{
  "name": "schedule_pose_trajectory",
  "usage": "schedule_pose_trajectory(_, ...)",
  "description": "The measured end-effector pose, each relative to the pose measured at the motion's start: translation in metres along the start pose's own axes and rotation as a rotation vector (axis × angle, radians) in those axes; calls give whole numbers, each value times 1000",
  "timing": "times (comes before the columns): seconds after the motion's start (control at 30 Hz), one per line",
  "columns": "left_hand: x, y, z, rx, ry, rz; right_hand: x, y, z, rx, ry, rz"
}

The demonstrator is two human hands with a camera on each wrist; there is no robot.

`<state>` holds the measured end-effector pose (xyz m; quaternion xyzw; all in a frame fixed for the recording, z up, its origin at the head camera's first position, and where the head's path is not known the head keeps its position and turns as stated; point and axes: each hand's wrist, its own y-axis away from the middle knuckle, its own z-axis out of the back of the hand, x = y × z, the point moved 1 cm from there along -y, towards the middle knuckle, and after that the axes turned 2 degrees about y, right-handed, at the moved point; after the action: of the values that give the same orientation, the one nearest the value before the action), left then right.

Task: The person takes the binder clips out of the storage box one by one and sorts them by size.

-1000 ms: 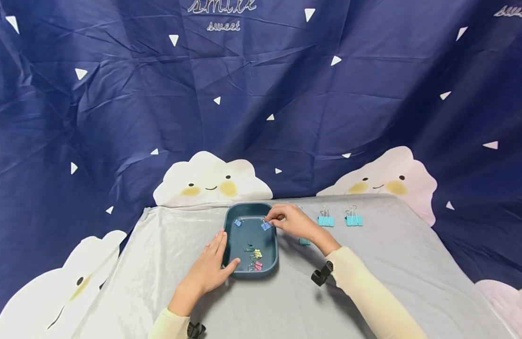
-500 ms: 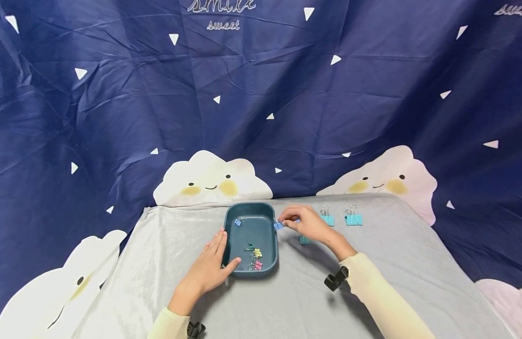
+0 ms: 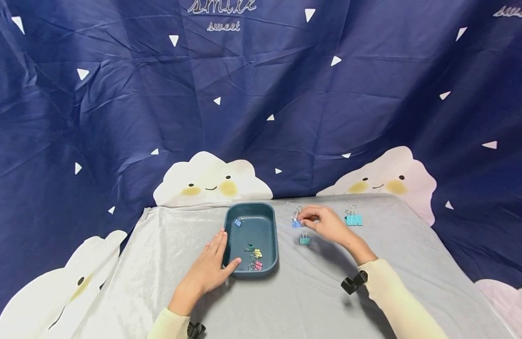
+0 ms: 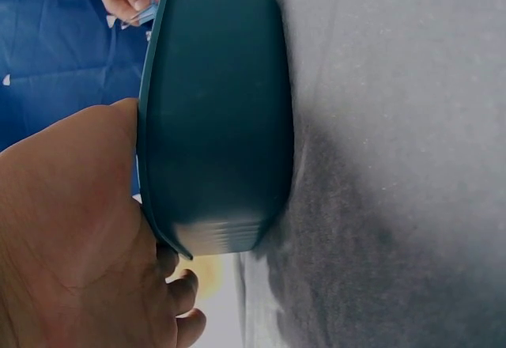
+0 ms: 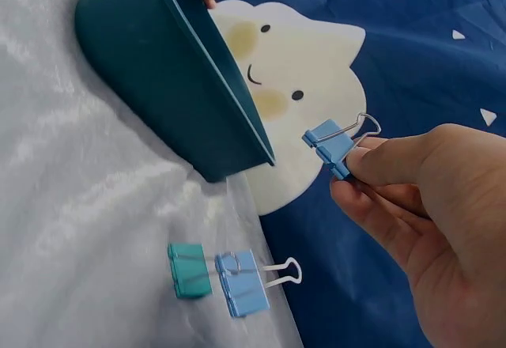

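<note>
My right hand pinches a small blue binder clip between thumb and fingers, above the cloth. Below it lies a larger blue binder clip, beside a green binder clip. My left hand rests on the left rim of a dark teal box, with straight fingers along the side and the thumb over the near corner. Inside the box are another small blue binder clip, a dark green clip, a yellow clip and a pink clip.
A turquoise binder clip stands at the right on the grey cloth. My right hand hides the area just left of it. Behind the table hangs a dark blue curtain with clouds and triangles.
My right hand has moved right with the small blue binder clip, from over the box to above the larger blue clip. The left hand and the box have not moved.
</note>
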<state>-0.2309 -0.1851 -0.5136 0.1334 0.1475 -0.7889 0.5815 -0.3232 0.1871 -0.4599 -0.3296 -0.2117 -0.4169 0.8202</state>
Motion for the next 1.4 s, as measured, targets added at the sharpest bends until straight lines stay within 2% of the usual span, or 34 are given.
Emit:
schedule_pose_trajectory(0.37,0,0,0,0,3,-3,-17,20,22,-66,13,-28)
schedule_pose_trajectory(0.57,-3,1,1,0,22,-6,-31,32,32,-116,37,-78)
schedule_pose_trajectory(0.67,-4,2,1,-7,32,-5,-37,38,36,-114,51,-106)
schedule_pose_trajectory(0.97,-1,1,-3,-18,27,-5,-50,49,42,-134,64,-105)
schedule_pose_trajectory(1.4,-1,3,-4,-19,23,-4,-74,66,41,-95,81,-181)
